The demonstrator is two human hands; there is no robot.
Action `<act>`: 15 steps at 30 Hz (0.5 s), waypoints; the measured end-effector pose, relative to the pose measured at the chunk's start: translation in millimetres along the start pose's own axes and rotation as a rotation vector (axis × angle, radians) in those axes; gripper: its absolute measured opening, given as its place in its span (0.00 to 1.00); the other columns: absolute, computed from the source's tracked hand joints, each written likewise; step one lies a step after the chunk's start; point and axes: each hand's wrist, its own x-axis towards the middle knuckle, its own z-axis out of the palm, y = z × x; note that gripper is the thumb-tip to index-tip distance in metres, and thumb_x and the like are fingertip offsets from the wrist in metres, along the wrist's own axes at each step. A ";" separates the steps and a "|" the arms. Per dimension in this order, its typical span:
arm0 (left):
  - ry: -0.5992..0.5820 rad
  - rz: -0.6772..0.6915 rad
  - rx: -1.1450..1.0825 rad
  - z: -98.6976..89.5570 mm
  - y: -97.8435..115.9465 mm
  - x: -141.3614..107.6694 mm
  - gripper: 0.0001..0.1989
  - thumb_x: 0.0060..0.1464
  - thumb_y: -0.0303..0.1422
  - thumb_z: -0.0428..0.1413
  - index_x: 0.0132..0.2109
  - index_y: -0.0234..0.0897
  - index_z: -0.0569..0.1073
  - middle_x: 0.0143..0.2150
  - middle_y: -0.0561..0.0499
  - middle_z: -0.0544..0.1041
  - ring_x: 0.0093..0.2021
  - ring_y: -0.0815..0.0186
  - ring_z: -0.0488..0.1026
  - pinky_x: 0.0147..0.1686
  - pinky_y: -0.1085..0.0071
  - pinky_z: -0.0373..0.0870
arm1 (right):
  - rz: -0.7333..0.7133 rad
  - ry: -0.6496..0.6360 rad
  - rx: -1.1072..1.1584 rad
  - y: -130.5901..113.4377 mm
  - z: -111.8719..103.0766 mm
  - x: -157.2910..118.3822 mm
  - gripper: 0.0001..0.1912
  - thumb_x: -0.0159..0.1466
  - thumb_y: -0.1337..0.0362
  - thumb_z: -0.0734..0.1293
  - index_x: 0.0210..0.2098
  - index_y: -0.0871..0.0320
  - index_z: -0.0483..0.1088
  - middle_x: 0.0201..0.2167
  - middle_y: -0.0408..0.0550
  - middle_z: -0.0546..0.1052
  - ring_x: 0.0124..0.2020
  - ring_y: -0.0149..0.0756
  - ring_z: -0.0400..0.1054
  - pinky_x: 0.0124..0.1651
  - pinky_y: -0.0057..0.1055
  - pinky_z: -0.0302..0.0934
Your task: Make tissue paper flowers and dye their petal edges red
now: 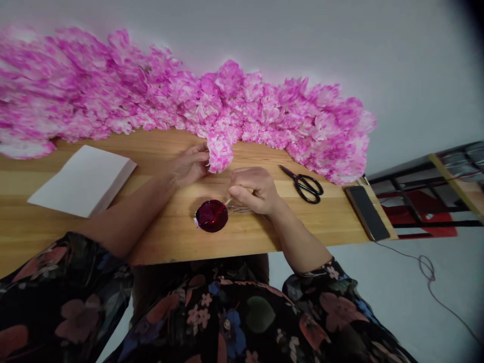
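Note:
My left hand (pixel 192 166) is closed on a pink and white paper flower (pixel 220 153), held upright over the table. In my right hand (pixel 255 189), closed in a fist, is a thin brush-like stick (pixel 228 201), its lower end dipped in a small bowl of dark red liquid (pixel 212 222). That bowl stands on the table just in front of me, below the flower. Under and beside my right hand lie several thin wires (pixel 242 208). The stick's tip is hidden in the liquid.
A long heap of pink and white flowers (pixel 162 96) lines the wall behind. A stack of white paper (pixel 85 176) lies at left. Black-handled scissors (pixel 304 185) lie right of my right hand. A phone (pixel 366 213) with a cable sits at the table's (pixel 181 247) right end.

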 end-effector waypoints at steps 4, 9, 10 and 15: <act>-0.001 0.003 0.007 -0.5 -0.1 0.2 0.12 0.50 0.20 0.68 0.39 0.35 0.77 0.29 0.56 0.77 0.31 0.69 0.68 0.38 0.69 0.68 | 0.022 -0.015 -0.015 -0.1 0.3 1.2 0.25 0.79 0.52 0.68 0.26 0.54 0.73 0.20 0.38 0.72 0.22 0.26 0.64 0.29 0.28 0.58; -0.028 0.002 0.011 -2.3 -0.7 0.4 0.11 0.50 0.21 0.70 0.39 0.36 0.78 0.28 0.56 0.76 0.30 0.69 0.67 0.37 0.69 0.66 | 0.141 0.178 0.072 -0.5 -2.6 -3.8 0.27 0.80 0.50 0.67 0.26 0.55 0.75 0.18 0.36 0.68 0.19 0.25 0.61 0.26 0.26 0.55; -0.029 0.007 0.012 -2.4 -0.8 0.3 0.11 0.50 0.21 0.69 0.39 0.36 0.78 0.28 0.56 0.75 0.30 0.69 0.67 0.37 0.69 0.65 | 0.165 0.200 0.070 -0.6 -3.1 -4.0 0.27 0.80 0.49 0.67 0.26 0.55 0.76 0.17 0.36 0.67 0.19 0.25 0.60 0.25 0.26 0.54; -0.029 0.023 0.037 -1.2 -0.7 -0.2 0.08 0.54 0.21 0.66 0.38 0.36 0.78 0.28 0.56 0.74 0.30 0.68 0.67 0.39 0.67 0.66 | 0.184 0.237 0.025 -2.9 -4.7 0.1 0.26 0.78 0.50 0.70 0.25 0.55 0.77 0.17 0.36 0.67 0.19 0.24 0.59 0.25 0.25 0.52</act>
